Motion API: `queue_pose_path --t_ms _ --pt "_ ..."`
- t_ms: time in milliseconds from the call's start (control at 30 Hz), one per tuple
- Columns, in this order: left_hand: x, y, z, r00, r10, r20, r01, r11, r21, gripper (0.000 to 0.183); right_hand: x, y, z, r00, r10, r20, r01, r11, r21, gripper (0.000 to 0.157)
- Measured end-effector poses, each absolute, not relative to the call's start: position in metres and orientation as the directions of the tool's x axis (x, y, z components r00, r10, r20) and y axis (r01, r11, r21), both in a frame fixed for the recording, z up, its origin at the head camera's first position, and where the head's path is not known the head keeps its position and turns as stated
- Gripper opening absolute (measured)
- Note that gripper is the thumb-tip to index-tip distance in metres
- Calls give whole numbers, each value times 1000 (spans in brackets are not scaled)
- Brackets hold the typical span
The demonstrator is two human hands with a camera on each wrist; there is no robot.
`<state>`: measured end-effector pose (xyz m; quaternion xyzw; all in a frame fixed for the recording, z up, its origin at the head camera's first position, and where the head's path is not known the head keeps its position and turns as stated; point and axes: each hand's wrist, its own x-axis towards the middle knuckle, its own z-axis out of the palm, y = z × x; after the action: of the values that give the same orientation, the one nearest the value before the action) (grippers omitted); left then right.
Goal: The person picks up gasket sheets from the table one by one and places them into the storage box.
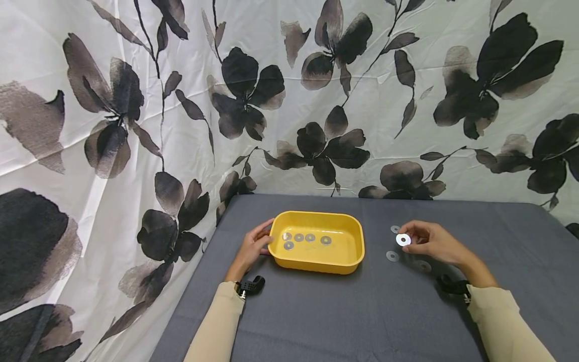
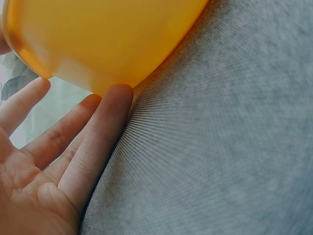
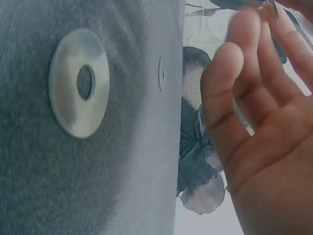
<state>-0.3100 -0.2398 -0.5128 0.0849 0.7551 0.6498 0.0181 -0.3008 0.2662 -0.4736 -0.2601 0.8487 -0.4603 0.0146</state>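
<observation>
My left hand (image 1: 250, 249) holds the left end of a yellow plastic tray (image 1: 316, 265), thumb at the rim and fingertips (image 2: 117, 93) against the outer wall. Several flat metal washers (image 1: 309, 238) lie in the tray, mostly toward its left half. To the right, my right hand (image 1: 431, 244) pinches a bright washer (image 1: 403, 240) between thumb and fingers, raised over the cloth. In the right wrist view that washer shows only as a sliver at the top. Below that hand a large-looking washer (image 3: 68, 83) lies flat, with another washer (image 3: 162, 74) farther off.
Three loose washers lie on the grey cloth (image 1: 316, 317) around my right hand: a back washer (image 1: 395, 229), a middle washer (image 1: 392, 256) and a front washer (image 1: 422, 266). A floral curtain (image 1: 280, 105) hangs behind and left of the table.
</observation>
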Motion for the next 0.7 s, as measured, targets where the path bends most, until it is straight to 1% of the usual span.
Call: queue_pose_path --t_ms 133,300,533,700 --pt "-303 -240 -500 -981 184 68 94 137 986 53 -300 261 -472 -869 -439 230 -433 447 -783 38" --pt "-295 -239 -483 -971 237 37 78 164 983 55 -299 254 -468 -874 -425 237 -433 458 -776 39" --pt "-309 -242 -506 -977 206 47 79 149 986 54 -299 240 -461 -867 -447 221 -432 452 -780 38" --pt "-311 -241 -513 -984 162 67 90 139 986 51 -300 228 -456 -856 -465 225 -438 423 -793 36"
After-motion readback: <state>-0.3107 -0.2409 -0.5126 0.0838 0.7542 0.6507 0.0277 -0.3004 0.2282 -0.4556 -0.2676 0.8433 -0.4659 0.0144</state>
